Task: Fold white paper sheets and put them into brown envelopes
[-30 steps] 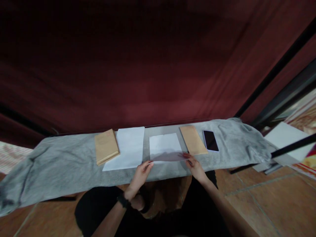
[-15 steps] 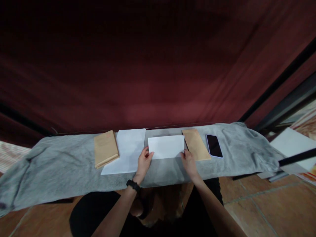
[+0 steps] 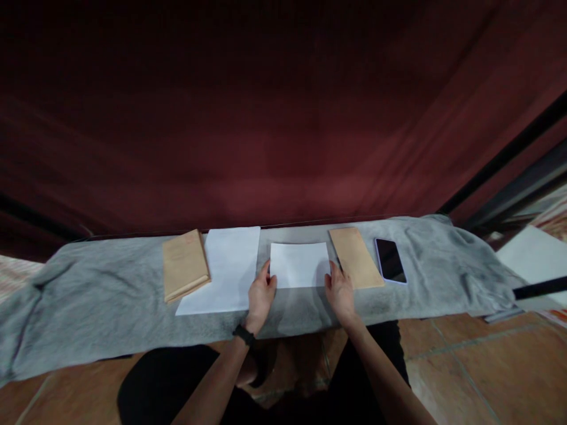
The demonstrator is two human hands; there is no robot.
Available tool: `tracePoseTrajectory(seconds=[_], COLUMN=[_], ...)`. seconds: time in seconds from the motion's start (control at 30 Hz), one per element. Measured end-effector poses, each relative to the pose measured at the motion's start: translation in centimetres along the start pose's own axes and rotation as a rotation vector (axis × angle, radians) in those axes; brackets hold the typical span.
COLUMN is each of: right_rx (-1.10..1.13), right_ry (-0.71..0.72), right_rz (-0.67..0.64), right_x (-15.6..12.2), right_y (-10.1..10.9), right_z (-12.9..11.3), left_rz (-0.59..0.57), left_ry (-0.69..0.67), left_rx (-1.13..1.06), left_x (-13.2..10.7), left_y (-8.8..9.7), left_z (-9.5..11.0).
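A white sheet of paper [image 3: 299, 265], about half the depth of the larger white sheet and apparently folded, lies low over the grey cloth in front of me. My left hand [image 3: 262, 289] grips its lower left edge, thumb toward the paper and fingers curled at the side. At the lower right edge, my right hand [image 3: 339, 289] holds it the same way. Larger white paper [image 3: 230, 271] lies flat beside my left hand. Just right of my right hand is a single brown envelope [image 3: 357, 257].
A stack of brown envelopes [image 3: 185, 262] rests partly on the large white paper at left. A phone [image 3: 390, 260] with a pale purple edge lies at right. The narrow surface wears a grey cloth [image 3: 110, 307]; a dark red panel [image 3: 283, 147] stands right behind it.
The held paper has come slightly down and looks deeper from front to back. Both hands stay at its sides. The whole view has shifted a little.
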State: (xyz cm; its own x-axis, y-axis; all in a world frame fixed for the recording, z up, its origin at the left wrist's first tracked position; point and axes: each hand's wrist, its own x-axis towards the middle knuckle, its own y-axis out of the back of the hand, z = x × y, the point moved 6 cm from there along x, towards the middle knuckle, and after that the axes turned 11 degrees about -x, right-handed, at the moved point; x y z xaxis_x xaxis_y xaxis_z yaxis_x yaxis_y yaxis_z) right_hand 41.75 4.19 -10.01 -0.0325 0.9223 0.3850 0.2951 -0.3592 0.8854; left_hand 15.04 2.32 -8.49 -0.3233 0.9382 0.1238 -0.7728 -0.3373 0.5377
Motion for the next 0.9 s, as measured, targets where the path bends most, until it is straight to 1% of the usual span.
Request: tracePoseTrajectory(seconds=[0.13, 0.23, 0.3, 0.37, 0.43, 0.5, 0.57, 0.63, 0.67, 0.73, 0.8, 0.9], right_rx=[-0.048, -0.09, -0.082, -0.002, 0.139, 0.271, 0.34, 0.322, 0.293, 0.211, 0.126, 0.03], right_ry=[0.031, 0.019, 0.005, 0.027, 0.073, 0.1, 0.087, 0.099, 0.112, 0.137, 0.163, 0.184], right_rz=[-0.007, -0.04, -0.043, -0.028, -0.021, -0.051, -0.097, -0.133, -0.149, -0.171, -0.187, -0.204], right_x=[-0.1, -0.1, 0.0, 0.3, 1.0, 2.0, 3.1, 4.1, 4.5, 4.9, 4.9, 4.8], right_y=[0.2, 0.6, 0.9, 1.1, 0.8, -0.1, -1.4, -2.5, -3.0, -3.6, -3.9, -4.2], right_z=[-0.3, -0.2, -0.3, -1.2, -3.0, -5.3, -7.3, -8.8, -9.2, -9.4, -9.1, -8.5], left_rz=[-0.021, -0.038, -0.02, 0.017, 0.026, -0.026, -0.12, -0.207, -0.239, -0.27, -0.269, -0.25], left_ry=[0.026, 0.015, -0.04, -0.142, -0.266, -0.364, -0.389, -0.378, -0.365, -0.338, -0.32, -0.311], left_rx=[0.073, 0.148, 0.235, 0.325, 0.369, 0.366, 0.383, 0.415, 0.437, 0.492, 0.549, 0.612], left_x=[-0.1, -0.3, -0.4, -0.7, -0.9, -0.8, -0.4, 0.2, 0.5, 1.0, 1.4, 1.5], left_y=[-0.2, -0.1, 0.0, -0.3, -1.5, -3.6, -6.1, -8.0, -8.7, -9.3, -9.4, -9.3], left_z=[0.2, 0.5, 1.2, 2.4, 3.8, 4.9, 5.3, 5.0, 4.6, 3.9, 3.3, 3.0])
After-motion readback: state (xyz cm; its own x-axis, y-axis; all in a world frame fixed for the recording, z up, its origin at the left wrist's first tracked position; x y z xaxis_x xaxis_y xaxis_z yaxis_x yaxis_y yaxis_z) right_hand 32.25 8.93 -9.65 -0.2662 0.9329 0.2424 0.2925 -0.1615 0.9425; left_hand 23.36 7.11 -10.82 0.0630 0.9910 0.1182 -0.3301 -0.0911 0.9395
